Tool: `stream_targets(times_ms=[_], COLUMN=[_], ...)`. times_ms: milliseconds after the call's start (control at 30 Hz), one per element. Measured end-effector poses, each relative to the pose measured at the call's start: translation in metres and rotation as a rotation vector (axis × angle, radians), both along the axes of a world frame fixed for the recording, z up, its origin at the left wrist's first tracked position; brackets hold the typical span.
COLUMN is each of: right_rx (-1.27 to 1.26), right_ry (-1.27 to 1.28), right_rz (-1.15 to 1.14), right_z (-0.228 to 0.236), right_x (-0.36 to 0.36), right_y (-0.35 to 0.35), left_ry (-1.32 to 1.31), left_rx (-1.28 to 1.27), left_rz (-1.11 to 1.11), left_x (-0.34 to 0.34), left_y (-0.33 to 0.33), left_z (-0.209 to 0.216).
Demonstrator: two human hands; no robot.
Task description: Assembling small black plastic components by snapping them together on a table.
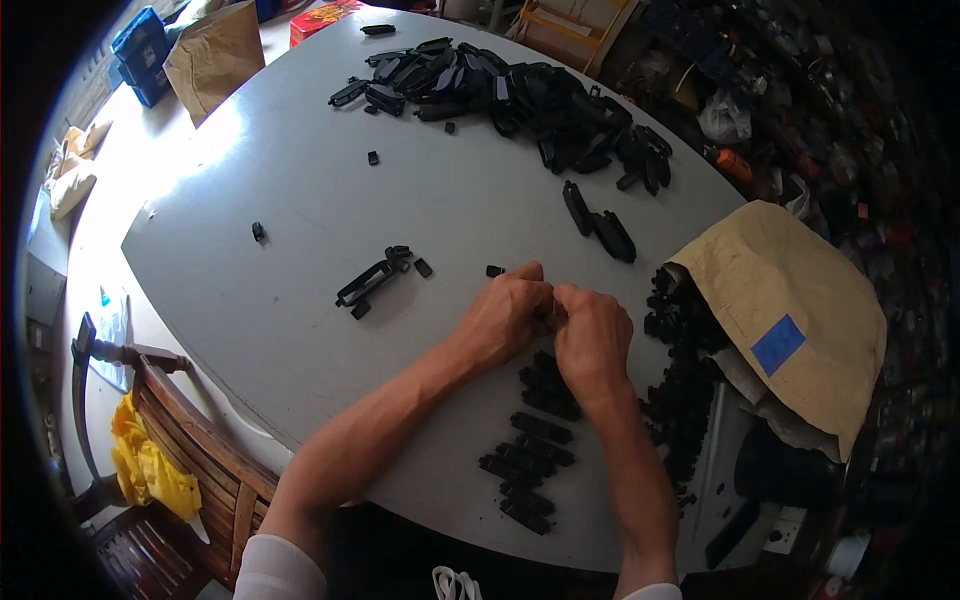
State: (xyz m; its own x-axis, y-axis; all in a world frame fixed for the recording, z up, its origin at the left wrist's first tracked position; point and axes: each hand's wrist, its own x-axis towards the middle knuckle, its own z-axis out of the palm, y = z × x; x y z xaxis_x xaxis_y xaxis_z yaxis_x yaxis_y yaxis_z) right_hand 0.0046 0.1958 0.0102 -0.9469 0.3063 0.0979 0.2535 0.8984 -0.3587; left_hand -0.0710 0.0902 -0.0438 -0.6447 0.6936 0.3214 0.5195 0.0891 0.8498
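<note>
My left hand (pixel 507 312) and my right hand (pixel 594 335) meet over the table, fingers pinched together. Whatever they hold between the fingertips is hidden. Just beyond the left fingers lies a small black plastic piece (pixel 494 271). Below my hands, between the forearms, several long black plastic parts (pixel 541 428) lie in a stacked row, partly covered by the right hand. To the left sits a black elongated frame (pixel 366 284) with small black bits around it. Two black curved housings (pixel 612 236) rest beyond my right hand.
A large heap of black plastic parts (pixel 520 92) covers the table's far side. At right, a brown paper bag (pixel 790 300) lies on its side, small black pieces (pixel 684 385) spilling from its mouth. A wooden chair (pixel 205 440) with a yellow cloth (pixel 150 465) stands at the left edge.
</note>
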Motion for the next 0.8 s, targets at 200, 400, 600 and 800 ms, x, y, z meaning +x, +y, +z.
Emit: stream_targets(times_ms=[200,400,600,800], right_rx=[-0.170,-0.347,-0.565,-0.323], right_ry=[-0.096,-0.484,-0.484,-0.474], right_rz=[-0.030,-0.040,0.142,0.163], right_z=[-0.008,-0.009,-0.016,0.019], right_x=[-0.007,-0.025,-0.020,-0.022], right_y=[0.025,0.061,0.064,0.044], left_ry=[0.012,0.042,0.072,0.144], left_rx=[-0.056,-0.050,-0.112,-0.343], left_rz=[-0.018,-0.013,-0.119,0.363], left_x=[0.001,0.001,-0.005,-0.026], left_y=[-0.002,-0.001,-0.010,-0.083], left_z=[0.001,0.004,-0.002,0.058])
